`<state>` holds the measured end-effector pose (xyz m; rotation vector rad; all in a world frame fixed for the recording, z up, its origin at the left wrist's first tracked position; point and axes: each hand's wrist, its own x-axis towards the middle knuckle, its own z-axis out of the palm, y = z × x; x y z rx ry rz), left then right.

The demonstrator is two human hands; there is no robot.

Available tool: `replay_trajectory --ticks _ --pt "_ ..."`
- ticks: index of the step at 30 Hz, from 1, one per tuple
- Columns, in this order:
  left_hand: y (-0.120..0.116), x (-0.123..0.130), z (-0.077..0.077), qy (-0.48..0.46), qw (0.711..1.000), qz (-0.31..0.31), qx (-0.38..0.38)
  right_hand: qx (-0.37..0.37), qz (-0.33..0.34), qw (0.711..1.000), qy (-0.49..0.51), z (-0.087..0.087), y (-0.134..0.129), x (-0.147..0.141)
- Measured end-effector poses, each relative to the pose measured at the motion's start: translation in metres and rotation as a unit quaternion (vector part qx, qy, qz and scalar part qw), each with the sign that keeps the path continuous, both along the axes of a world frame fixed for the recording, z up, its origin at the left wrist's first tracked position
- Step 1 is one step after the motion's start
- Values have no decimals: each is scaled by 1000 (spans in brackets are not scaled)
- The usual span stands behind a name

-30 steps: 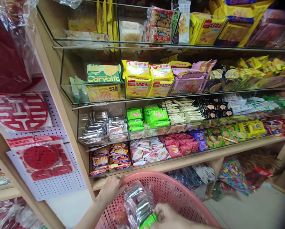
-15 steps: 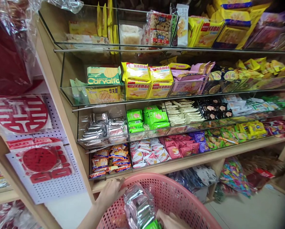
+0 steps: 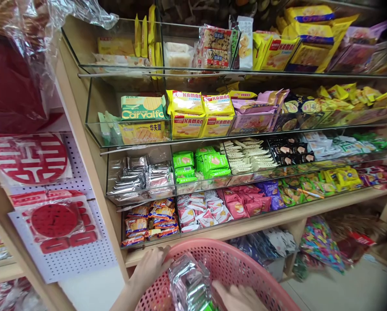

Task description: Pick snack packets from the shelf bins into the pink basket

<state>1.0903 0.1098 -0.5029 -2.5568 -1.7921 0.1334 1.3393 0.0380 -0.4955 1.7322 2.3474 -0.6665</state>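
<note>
A pink plastic basket (image 3: pixel 245 263) with a perforated wall fills the bottom middle of the view. My left hand (image 3: pixel 149 265) is closed over its left rim, fingers toward the shelf. Inside the basket lies a pile of silver-wrapped snack packets (image 3: pixel 190 278), with a bit of a green packet (image 3: pixel 211 306) at the bottom edge. My right hand (image 3: pixel 237 297) is inside the basket, just right of the packets. Its visible fingers point toward them and look apart; the lower part of this hand is cut off by the frame.
Ahead stands a tiered wooden shelf with clear dividers, holding silver packets (image 3: pixel 131 175), green packets (image 3: pixel 212 162), orange packets (image 3: pixel 149 218) and yellow KAMAN packs (image 3: pixel 185 114). Red paper decorations (image 3: pixel 55 220) hang at left. Bagged goods (image 3: pixel 323 244) sit below the shelf at right.
The shelf appears slightly lower in the view. My right hand has shifted a little, with more of its fingers showing. My left hand keeps its hold on the rim.
</note>
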Motion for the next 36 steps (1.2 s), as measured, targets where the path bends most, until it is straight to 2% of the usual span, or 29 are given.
replay_trajectory --ticks 3,5,8,10,12,15,18,23,30,36 --pt "1 -1 -3 -10 1000 3 4 148 12 987 69 42 16 14" --pt "2 -1 -3 -11 1000 5 4 253 36 958 128 81 33 23" --pt "2 0 -1 -11 1000 0 -1 369 95 902 202 136 66 31" --pt "1 1 0 -14 1000 0 -1 445 120 870 176 163 87 30" --pt "1 0 0 -22 1000 0 1 508 140 844 100 180 104 27" --pt "1 -1 -2 -31 1000 -2 3 543 154 825 -4 190 121 20" --pt "1 -3 -5 -25 1000 -2 6 532 150 832 -34 190 130 14" --pt "2 -2 -5 -19 1000 0 5 511 140 848 -22 188 138 10" --pt "1 0 -3 -8 1000 0 -2 526 117 842 -13 191 144 5" --pt "4 -4 -8 -21 1000 3 0 530 99 841 45 192 153 5"
